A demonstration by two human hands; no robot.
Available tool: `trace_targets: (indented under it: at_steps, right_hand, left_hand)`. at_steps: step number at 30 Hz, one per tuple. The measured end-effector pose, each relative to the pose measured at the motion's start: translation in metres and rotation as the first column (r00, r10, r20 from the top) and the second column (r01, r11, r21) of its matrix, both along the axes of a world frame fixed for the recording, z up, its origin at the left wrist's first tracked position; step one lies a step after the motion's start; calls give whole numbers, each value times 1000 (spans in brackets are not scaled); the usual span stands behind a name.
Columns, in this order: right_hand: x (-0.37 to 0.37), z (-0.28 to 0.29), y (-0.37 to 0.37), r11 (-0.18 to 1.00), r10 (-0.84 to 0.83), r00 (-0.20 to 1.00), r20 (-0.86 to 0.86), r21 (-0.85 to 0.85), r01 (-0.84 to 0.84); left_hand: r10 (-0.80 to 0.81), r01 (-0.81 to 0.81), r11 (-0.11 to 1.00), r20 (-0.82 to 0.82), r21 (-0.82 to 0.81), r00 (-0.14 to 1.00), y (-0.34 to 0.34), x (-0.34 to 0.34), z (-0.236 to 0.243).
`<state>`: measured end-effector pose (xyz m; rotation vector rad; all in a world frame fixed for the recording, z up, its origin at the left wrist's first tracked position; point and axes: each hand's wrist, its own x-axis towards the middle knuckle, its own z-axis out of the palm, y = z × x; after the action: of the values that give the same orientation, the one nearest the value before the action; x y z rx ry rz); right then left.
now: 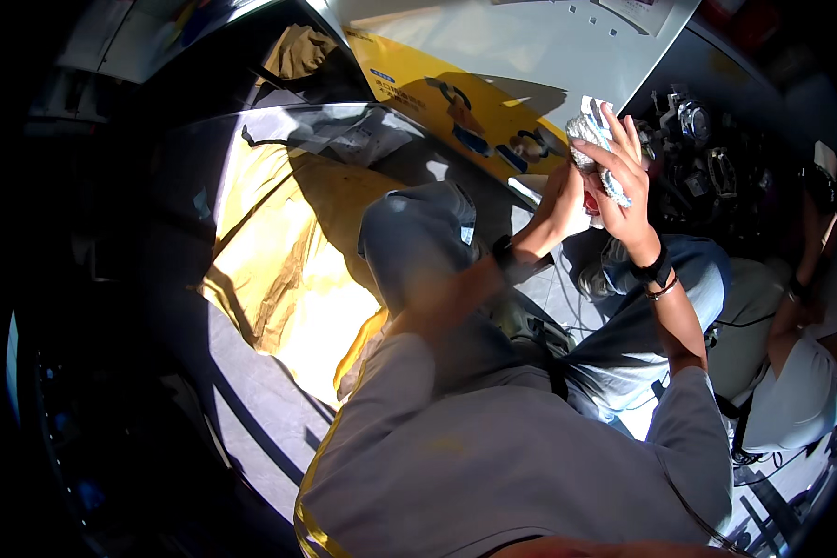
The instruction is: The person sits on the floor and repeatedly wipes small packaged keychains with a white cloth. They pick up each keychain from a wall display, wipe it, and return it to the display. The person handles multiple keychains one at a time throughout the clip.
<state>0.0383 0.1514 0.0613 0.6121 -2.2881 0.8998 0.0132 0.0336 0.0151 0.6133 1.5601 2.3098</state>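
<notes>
The right hand [623, 172] is up high, and its fingers are closed around a crumpled silver wad [588, 139]. It looks like shiny foil or a wrapper, all scrunched up, with a bit of white showing at the top. The wad is in front of a white and yellow board [456, 93] that leans at the top of the picture.

The left hand [560, 191] is just beside the right one, a little lower. It comes up under the wad. I cannot tell if it is holding anything, because the right hand and the wad hide its fingers.

The wad looks very light and soft. It would squash and crinkle if you squeeze hard. It may be a bit slippery too, since it is shiny. The best place to hold it is around its fat middle, with the fingers wrapped gently, like the right hand does.

Both wrists wear dark bands. Below the arms are knees in blue jeans [418, 232]. A big yellow sheet [279, 260] lies on the floor to the left, in bright sun. Another person in grey sits at the right edge.
</notes>
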Motion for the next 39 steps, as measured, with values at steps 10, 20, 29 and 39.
trace_targets:
  at_steps: [10, 20, 29, 39]
  right_hand:
    - [-13, 10, 21, 995, -21, 987, -159, 98, 37]
    - [-14, 17, 23, 984, 65, 997, 31, 164, -69]
    - [-36, 42, 23, 901, 359, 933, 14, 255, -350]
    - [-22, -9, 11, 862, 33, 999, 21, -506, -18]
  left_hand:
    - [-173, 170, 981, -23, -89, 985, 1, 3, 17]
    - [-636, 409, 747, 384, 524, 669, 4, -16, -16]
    - [-681, 240, 630, 378, 738, 627, -21, -19, 19]
    - [-726, 343, 620, 350, 706, 592, -9, -14, -10]
